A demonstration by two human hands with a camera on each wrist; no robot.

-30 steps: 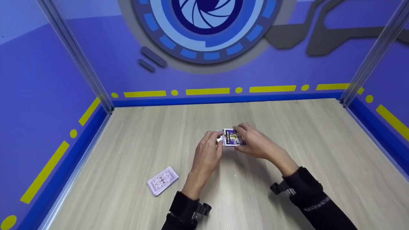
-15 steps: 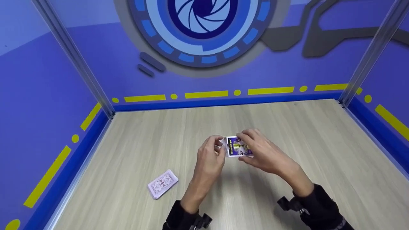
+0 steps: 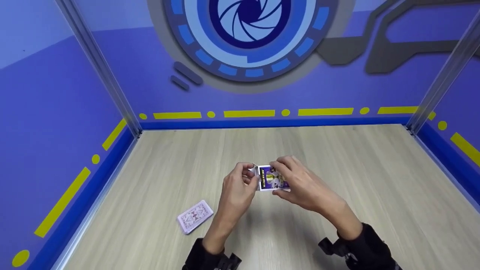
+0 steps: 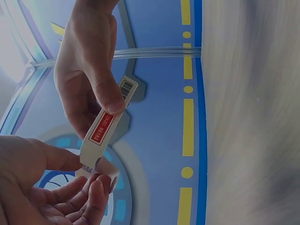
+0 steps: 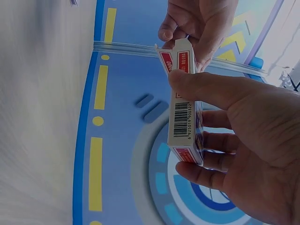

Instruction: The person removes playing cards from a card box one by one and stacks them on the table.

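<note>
My right hand (image 3: 305,183) grips a small playing card box (image 3: 267,178), purple and yellow on its upper face. In the right wrist view the thumb lies along the white side with the barcode (image 5: 182,123), and the fingers reach round the other side. My left hand (image 3: 235,189) is at the box's other end, where an end flap (image 5: 165,61) stands out. Seen from the left wrist, its thumb and fingertips pinch at that end. What is inside the box is hidden. A deck of cards (image 3: 195,216), patterned back up, lies on the table left of my left forearm.
The light wood table (image 3: 168,161) is bounded by a blue back wall (image 3: 123,45) and side walls with yellow markings. Metal posts (image 3: 101,67) stand at the back corners.
Both hands and the box have shifted slightly, first nearer to me, then a little left. The left fingers stay at the box's end, and the deck lies where it was.
</note>
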